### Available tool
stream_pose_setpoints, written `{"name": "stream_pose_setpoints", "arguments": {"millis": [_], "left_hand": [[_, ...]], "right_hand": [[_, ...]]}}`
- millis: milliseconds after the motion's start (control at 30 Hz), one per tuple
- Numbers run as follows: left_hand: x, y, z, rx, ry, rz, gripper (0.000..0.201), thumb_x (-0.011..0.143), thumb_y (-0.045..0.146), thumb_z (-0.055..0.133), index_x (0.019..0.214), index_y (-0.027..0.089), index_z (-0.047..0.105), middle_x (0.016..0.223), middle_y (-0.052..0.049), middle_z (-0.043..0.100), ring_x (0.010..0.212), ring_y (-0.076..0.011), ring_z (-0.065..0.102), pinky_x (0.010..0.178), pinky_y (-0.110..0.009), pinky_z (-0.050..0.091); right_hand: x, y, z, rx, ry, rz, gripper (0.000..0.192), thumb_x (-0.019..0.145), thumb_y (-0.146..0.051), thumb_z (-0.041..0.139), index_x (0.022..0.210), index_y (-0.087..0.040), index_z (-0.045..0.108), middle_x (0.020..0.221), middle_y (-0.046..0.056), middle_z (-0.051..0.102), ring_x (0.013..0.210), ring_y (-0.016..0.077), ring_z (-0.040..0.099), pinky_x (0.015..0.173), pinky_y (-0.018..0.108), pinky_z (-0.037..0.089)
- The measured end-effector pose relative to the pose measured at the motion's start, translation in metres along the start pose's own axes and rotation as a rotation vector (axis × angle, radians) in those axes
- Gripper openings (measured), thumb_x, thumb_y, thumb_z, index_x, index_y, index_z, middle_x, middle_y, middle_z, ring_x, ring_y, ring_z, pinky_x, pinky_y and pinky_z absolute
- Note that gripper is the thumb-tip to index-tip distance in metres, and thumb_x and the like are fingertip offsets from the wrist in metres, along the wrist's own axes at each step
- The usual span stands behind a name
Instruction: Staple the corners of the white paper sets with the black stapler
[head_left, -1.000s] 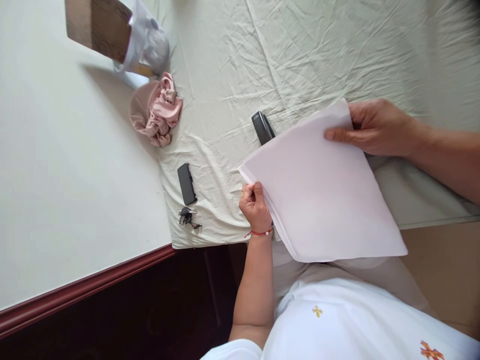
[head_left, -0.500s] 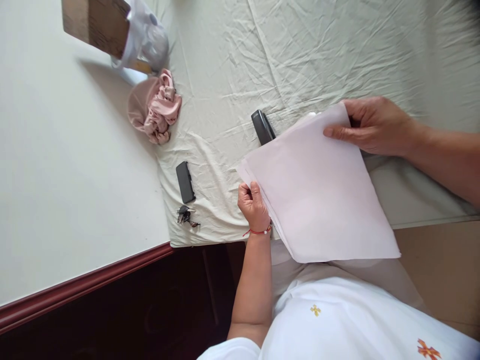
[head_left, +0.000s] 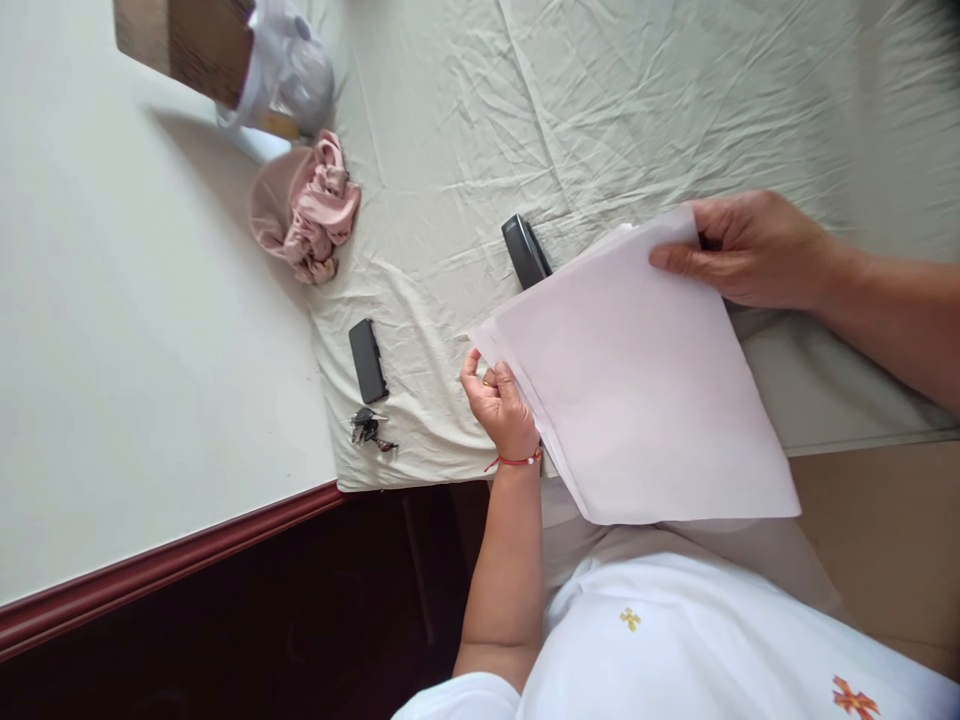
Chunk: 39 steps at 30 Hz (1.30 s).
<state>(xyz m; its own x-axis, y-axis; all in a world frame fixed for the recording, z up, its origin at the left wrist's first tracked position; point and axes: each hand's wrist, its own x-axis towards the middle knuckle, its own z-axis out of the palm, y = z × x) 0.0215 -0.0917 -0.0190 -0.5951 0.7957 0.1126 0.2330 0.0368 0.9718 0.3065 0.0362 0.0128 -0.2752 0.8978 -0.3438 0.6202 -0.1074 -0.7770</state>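
Observation:
A small stack of white paper sheets point(head_left: 637, 380) is held tilted above the near edge of the cloth, its left edges slightly fanned. My right hand point(head_left: 757, 250) pinches the upper right corner, thumb on top and fingers behind. At the left edge is my left hand point(head_left: 501, 405), with a red cord bracelet; its thumb lies against the sheets near their left corner, and the index finger is bent up beside that corner. How its other fingers meet the paper is partly hidden. A black stapler point(head_left: 525, 250) lies just beyond the sheets, its near end covered by them.
The pale green cloth point(head_left: 435, 200) is wrinkled. On its left side are a flat black case point(head_left: 367, 360), a bunch of keys point(head_left: 367, 428) and a bunched pink cloth point(head_left: 319, 215). Farther back stand a cardboard box point(head_left: 202, 50) and a clear plastic bag point(head_left: 300, 80).
The fingers of my left hand have loosened from a tight curl, and the index finger has lifted outward. My right hand and the sheets have hardly moved.

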Motion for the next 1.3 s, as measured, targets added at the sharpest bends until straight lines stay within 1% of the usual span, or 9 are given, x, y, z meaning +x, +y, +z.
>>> {"name": "stream_pose_setpoints", "arguments": {"millis": [67, 133, 233, 500, 667, 1033, 1133, 1233, 1300], "left_hand": [[0.000, 0.000, 0.000, 0.054, -0.001, 0.016, 0.047, 0.093, 0.065, 0.074, 0.104, 0.020, 0.063, 0.076, 0.005, 0.049, 0.072, -0.0109, 0.052, 0.077, -0.025, 0.047], [0.000, 0.000, 0.000, 0.094, 0.008, 0.036, 0.048, 0.094, 0.067, 0.071, 0.088, 0.020, 0.060, 0.075, 0.005, 0.045, 0.072, -0.0104, 0.048, 0.074, -0.024, 0.044], [0.000, 0.001, 0.001, 0.095, 0.024, 0.054, 0.054, 0.094, 0.069, 0.070, 0.079, 0.020, 0.056, 0.073, 0.005, 0.039, 0.070, -0.0099, 0.040, 0.070, -0.023, 0.039], [0.000, 0.004, 0.000, 0.093, -0.001, 0.046, 0.061, 0.089, 0.075, 0.071, 0.075, 0.020, 0.053, 0.069, 0.006, 0.036, 0.066, -0.0096, 0.031, 0.064, -0.024, 0.033], [-0.001, 0.004, -0.001, 0.051, -0.003, 0.008, 0.065, 0.085, 0.075, 0.077, 0.070, 0.020, 0.046, 0.064, 0.008, 0.030, 0.062, -0.0084, 0.028, 0.060, -0.023, 0.030], [0.000, 0.005, 0.001, 0.038, 0.009, 0.026, 0.067, 0.087, 0.078, 0.071, 0.071, 0.020, 0.043, 0.068, 0.007, 0.032, 0.064, -0.0088, 0.029, 0.061, -0.023, 0.034], [-0.001, 0.003, 0.002, -0.013, -0.021, -0.006, 0.063, 0.091, 0.077, 0.067, 0.075, 0.020, 0.047, 0.071, 0.005, 0.041, 0.067, -0.0097, 0.043, 0.069, -0.023, 0.044], [-0.003, 0.002, 0.002, -0.032, -0.090, -0.026, 0.055, 0.094, 0.076, 0.065, 0.091, 0.021, 0.062, 0.085, -0.001, 0.064, 0.089, -0.0168, 0.066, 0.086, -0.028, 0.055], [-0.003, 0.001, 0.001, -0.009, -0.140, -0.010, 0.054, 0.094, 0.073, 0.068, 0.105, 0.020, 0.068, 0.098, -0.006, 0.073, 0.103, -0.0207, 0.072, 0.095, -0.031, 0.057]], "right_hand": [[0.001, 0.002, 0.000, -0.011, 0.004, -0.008, 0.050, 0.092, -0.058, 0.061, 0.097, -0.008, 0.063, 0.087, 0.003, 0.060, 0.070, -0.0071, 0.039, 0.065, 0.014, 0.029], [0.002, 0.005, 0.000, -0.015, 0.012, -0.033, 0.050, 0.092, -0.058, 0.062, 0.097, -0.009, 0.064, 0.087, 0.003, 0.061, 0.070, -0.0071, 0.041, 0.064, 0.013, 0.030], [0.003, 0.008, 0.001, -0.016, 0.026, -0.051, 0.050, 0.092, -0.059, 0.062, 0.098, -0.010, 0.065, 0.088, 0.002, 0.061, 0.072, -0.0068, 0.042, 0.065, 0.013, 0.030], [0.002, 0.009, 0.002, 0.038, 0.014, -0.070, 0.052, 0.091, -0.061, 0.062, 0.099, -0.010, 0.065, 0.088, 0.003, 0.061, 0.072, -0.0070, 0.042, 0.063, 0.011, 0.030], [0.003, 0.012, 0.004, 0.063, 0.003, -0.076, 0.048, 0.091, -0.058, 0.063, 0.101, -0.011, 0.066, 0.091, 0.003, 0.063, 0.071, -0.0064, 0.045, 0.061, 0.011, 0.030], [0.002, 0.007, 0.001, 0.069, -0.034, -0.061, 0.049, 0.092, -0.058, 0.061, 0.096, -0.009, 0.064, 0.089, 0.004, 0.061, 0.070, -0.0061, 0.045, 0.062, 0.012, 0.033], [0.002, 0.005, 0.001, 0.037, -0.029, -0.033, 0.048, 0.093, -0.056, 0.061, 0.097, -0.009, 0.064, 0.090, 0.004, 0.061, 0.071, -0.0061, 0.044, 0.063, 0.013, 0.032], [0.001, 0.005, 0.003, 0.029, -0.010, -0.037, 0.050, 0.093, -0.059, 0.060, 0.100, -0.010, 0.065, 0.093, 0.004, 0.062, 0.072, -0.0054, 0.044, 0.063, 0.014, 0.031], [0.002, 0.006, 0.004, 0.045, -0.001, -0.060, 0.051, 0.092, -0.060, 0.060, 0.100, -0.010, 0.065, 0.093, 0.005, 0.062, 0.072, -0.0052, 0.042, 0.063, 0.015, 0.030]]}}
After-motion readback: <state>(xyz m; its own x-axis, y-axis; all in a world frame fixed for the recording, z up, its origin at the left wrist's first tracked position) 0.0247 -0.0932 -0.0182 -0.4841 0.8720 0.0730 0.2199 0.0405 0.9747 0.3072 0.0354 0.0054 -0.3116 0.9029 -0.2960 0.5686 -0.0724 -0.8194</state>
